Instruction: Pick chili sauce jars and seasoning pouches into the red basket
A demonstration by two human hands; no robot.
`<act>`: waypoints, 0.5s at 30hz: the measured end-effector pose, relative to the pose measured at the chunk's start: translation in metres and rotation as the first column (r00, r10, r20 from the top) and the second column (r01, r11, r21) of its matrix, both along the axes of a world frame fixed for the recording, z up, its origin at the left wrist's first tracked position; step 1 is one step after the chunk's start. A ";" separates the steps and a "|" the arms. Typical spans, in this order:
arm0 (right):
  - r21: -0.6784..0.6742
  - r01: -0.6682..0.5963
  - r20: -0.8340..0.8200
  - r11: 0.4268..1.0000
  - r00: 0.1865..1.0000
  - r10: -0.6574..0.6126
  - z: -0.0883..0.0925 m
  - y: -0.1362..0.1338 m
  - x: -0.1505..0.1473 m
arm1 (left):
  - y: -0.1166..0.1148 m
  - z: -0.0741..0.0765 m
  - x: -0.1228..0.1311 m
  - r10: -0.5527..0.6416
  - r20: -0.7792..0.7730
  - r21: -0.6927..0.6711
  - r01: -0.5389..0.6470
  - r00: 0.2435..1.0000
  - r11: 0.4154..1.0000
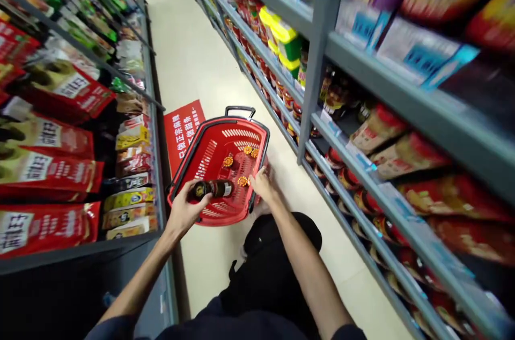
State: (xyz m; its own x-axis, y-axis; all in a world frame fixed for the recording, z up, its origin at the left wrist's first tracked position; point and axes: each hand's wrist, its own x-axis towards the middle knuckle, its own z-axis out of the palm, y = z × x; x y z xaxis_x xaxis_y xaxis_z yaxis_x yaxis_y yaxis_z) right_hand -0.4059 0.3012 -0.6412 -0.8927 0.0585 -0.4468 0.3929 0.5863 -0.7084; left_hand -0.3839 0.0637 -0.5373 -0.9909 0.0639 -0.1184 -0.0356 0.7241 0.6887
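Observation:
My left hand (188, 206) is closed around a dark glass bottle (216, 188), which it holds tilted over the left front of a red plastic shopping basket (207, 144). The bottle's dark cap end points towards me, and a label shows near its far end. My right hand (263, 185) is closed at the basket's right rim, its fingertips reaching inside. Beside those fingertips is an orange, ridged round piece (243, 181); several alike lie further in. Whether they are caps on bottles I cannot make out. Part of the right hand's grip is hidden and blurred.
A shelf (406, 179) of jars and packets runs along my right. On the left, a rack (155, 115) carries red bags (48, 227) and small packets. A red floor sign (181, 125) lies under the basket's left side. My dark-clothed knee (289, 233) is close by.

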 end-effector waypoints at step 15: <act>-0.347 0.083 -0.721 0.934 0.613 -0.323 0.167 -0.063 0.175 | 0.045 0.147 0.027 -0.505 -0.249 0.120 0.543 0.827 0.831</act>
State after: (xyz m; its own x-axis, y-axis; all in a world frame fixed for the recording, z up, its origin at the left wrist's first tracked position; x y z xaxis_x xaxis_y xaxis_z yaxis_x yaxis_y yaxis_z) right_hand -0.2309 0.2385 -0.4742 -0.8936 0.2743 0.3554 -0.2666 0.3127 -0.9117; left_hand -0.3573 0.1084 -0.3904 -0.8017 0.5811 0.1404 0.4648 0.4581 0.7577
